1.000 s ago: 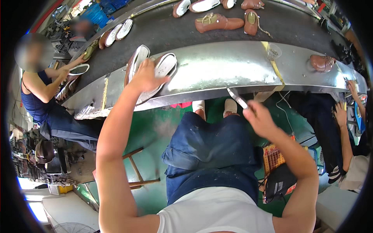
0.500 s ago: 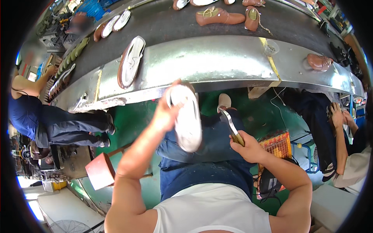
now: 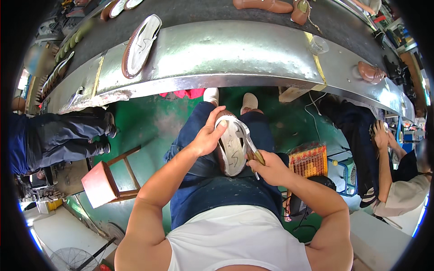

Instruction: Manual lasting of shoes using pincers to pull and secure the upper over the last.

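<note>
Above my lap, my left hand [image 3: 208,137] grips a brown shoe [image 3: 233,156] by its far end. The shoe's pale underside, marked with dark strokes, faces up, and my thumb presses on it. My right hand [image 3: 270,168] is closed around the handles of a pair of metal pliers [image 3: 241,131]. Their curved head lies over the right edge of the shoe near its far end; whether the jaws bite the edge is too small to tell. Ahead on the metal ledge rests another brown shoe [image 3: 141,47] with a pale underside, tilted to the left.
The metal-edged bench [image 3: 226,54] spans the front, carrying brown shoes [image 3: 266,5] on its dark top, a clear cup [image 3: 318,45] and a brown shoe piece [image 3: 371,72]. A stool [image 3: 100,184] stands left, a woven seat [image 3: 308,162] right. People stand or sit on both sides.
The shoe has turned and come down closer to my lap, its marked underside now up. My right hand has brought the pliers left onto the shoe's edge. The view has tipped toward my lap.
</note>
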### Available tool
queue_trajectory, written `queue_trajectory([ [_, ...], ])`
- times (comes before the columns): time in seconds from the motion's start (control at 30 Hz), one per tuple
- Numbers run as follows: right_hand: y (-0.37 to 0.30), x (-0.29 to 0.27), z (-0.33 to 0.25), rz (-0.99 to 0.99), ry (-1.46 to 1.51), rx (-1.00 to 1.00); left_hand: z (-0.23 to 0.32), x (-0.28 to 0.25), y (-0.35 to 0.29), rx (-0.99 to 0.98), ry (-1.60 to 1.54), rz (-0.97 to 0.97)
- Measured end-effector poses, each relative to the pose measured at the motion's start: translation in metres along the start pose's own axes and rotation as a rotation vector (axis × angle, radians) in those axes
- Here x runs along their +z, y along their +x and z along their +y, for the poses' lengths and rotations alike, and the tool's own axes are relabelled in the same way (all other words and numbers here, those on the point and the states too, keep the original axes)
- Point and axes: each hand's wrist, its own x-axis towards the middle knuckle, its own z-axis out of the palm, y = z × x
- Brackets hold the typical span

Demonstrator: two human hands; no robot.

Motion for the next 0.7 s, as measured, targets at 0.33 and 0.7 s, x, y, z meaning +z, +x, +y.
queue_trajectory([
  [0.33,-0.009,-0.038,-0.023,0.158,0.155,-0.205,-0.025,-0.01,0.008,0.098,0.221,-0.013],
  [0.7,-0.012,-0.001,-0.009,-0.011,0.684,0.019,0.01,0.011,0.015,0.042,0.118,-0.16],
])
